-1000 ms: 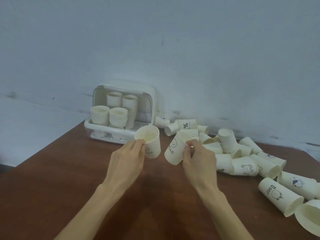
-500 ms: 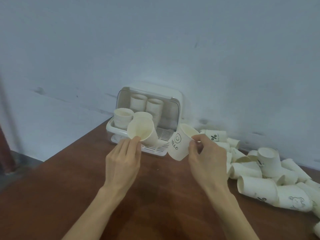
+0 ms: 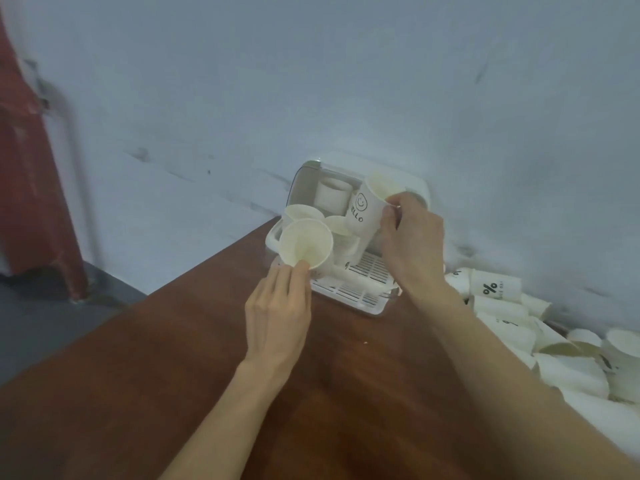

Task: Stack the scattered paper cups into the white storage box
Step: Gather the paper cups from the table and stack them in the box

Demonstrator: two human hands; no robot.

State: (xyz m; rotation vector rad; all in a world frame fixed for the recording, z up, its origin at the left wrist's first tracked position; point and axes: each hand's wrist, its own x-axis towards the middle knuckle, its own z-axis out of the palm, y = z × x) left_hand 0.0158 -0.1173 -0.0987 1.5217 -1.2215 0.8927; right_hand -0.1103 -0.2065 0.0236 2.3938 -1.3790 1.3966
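Left hand pinches a plain cup at its rim, right hand grasps the smiley cup, both over the white storage box at 12 o'clock on the worktop. Risk: tilted cups snag stack rims and topple the front stacks; the loose pile at 3 o'clock sits near the right forearm.

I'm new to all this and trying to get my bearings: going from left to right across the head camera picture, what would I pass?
Red pillar → left hand gripping a plain paper cup → right hand holding the smiley cup over the white storage box → pile of loose cups on the table's right side.
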